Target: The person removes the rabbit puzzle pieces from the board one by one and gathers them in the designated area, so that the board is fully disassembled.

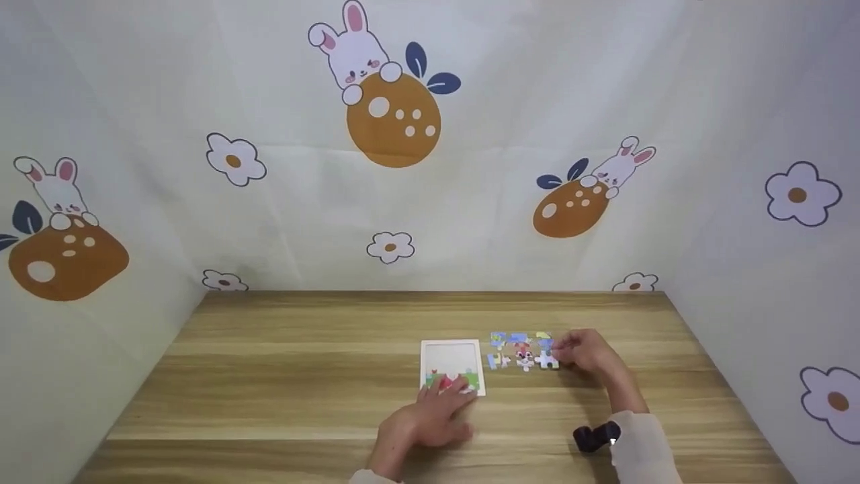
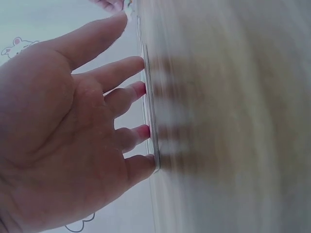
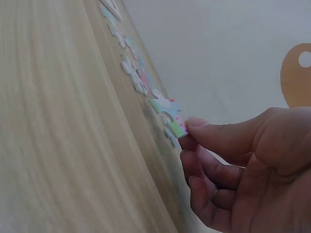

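Observation:
A white-bordered puzzle tray (image 1: 423, 359) lies on the table, with joined green and red pieces along its lower part. My left hand (image 1: 435, 413) rests its outstretched fingertips on the tray's near part. In the left wrist view, the fingers (image 2: 116, 73) meet the tray's thin edge (image 2: 151, 111). Right of the tray, my right hand (image 1: 586, 349) is at the loose puzzle pieces (image 1: 524, 359). The right wrist view shows thumb and index finger pinching a colourful puzzle piece (image 3: 176, 128), tilted up off the table.
The loose pieces lie close together in rows on the wooden table (image 1: 269, 376). A black wrist camera (image 1: 594, 437) sits at the right sleeve (image 1: 641, 447). Cloth (image 1: 302, 202) printed with rabbits and flowers encloses the table's back and sides.

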`<move>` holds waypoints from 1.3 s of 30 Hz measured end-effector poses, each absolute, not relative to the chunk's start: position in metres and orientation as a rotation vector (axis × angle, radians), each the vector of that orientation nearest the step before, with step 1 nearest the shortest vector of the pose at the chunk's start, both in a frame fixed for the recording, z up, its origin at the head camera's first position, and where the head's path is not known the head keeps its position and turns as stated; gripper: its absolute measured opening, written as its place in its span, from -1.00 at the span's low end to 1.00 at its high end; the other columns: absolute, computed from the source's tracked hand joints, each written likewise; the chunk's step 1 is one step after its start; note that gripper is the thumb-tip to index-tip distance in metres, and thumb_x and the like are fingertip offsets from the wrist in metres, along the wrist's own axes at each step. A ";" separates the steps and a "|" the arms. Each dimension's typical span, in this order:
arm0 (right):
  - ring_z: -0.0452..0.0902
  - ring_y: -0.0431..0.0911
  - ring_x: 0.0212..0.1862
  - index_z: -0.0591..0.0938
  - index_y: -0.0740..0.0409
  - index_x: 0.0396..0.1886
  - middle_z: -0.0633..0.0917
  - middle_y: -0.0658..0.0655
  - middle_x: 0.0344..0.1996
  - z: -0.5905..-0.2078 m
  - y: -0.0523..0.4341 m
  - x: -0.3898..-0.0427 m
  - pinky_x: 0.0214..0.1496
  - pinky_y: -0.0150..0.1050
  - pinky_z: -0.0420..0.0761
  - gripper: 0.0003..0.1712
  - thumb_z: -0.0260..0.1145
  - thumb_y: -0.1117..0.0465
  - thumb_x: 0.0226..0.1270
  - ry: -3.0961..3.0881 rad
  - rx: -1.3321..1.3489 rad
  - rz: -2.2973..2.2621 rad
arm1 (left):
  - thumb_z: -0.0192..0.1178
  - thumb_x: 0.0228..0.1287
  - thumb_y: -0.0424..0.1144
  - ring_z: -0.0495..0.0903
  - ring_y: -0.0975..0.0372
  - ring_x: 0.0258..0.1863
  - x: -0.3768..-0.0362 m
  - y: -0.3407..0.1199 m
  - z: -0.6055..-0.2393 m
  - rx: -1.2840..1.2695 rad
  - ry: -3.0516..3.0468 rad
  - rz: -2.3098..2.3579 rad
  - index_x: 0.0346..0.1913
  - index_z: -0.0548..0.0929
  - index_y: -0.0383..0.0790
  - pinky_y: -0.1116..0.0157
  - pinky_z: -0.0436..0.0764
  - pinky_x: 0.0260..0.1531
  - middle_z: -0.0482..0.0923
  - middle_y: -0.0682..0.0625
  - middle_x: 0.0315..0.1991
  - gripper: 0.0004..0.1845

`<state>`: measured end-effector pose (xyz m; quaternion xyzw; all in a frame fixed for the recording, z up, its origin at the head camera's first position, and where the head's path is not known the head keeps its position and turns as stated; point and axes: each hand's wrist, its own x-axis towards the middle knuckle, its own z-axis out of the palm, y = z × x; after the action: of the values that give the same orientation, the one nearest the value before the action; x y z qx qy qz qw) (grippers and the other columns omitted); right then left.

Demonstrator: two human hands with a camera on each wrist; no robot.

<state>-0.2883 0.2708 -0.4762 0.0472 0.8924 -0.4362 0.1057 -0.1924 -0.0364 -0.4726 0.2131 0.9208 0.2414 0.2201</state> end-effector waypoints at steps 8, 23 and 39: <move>0.51 -0.09 -0.27 0.69 0.31 -0.13 0.69 0.13 -0.30 -0.483 0.271 -0.291 -0.27 -0.33 0.49 -0.82 0.37 0.32 0.32 2.622 0.194 -1.277 | 0.17 0.39 0.00 -0.12 -0.11 0.63 -0.194 -0.036 -0.474 0.587 2.534 0.666 0.50 0.34 0.06 -0.15 -0.05 0.58 0.07 -0.02 0.62 -0.36; 0.47 -0.07 -0.23 0.68 0.32 -0.16 0.62 0.14 -0.30 -0.483 0.265 -0.290 -0.22 -0.33 0.46 -0.77 0.46 0.41 0.17 2.662 0.196 -1.230 | 0.18 0.38 -0.01 -0.08 -0.10 0.62 -0.192 -0.035 -0.473 0.591 2.576 0.635 0.48 0.37 0.04 -0.15 0.00 0.57 0.11 -0.02 0.61 -0.37; 0.54 -0.07 -0.25 0.69 0.30 -0.20 0.71 0.20 -0.24 -0.466 0.238 -0.281 -0.27 -0.31 0.54 -0.81 0.40 0.24 0.30 2.752 0.073 -1.275 | 0.18 0.40 0.02 0.03 -0.06 0.61 -0.189 -0.028 -0.469 0.616 2.624 0.559 0.43 0.44 -0.05 -0.17 0.02 0.56 0.17 -0.08 0.58 -0.41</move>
<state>-0.2811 0.2378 -0.4658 0.0240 0.9058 -0.4197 0.0537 -0.1886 -0.0282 -0.4690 0.2196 0.9353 0.1991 0.1931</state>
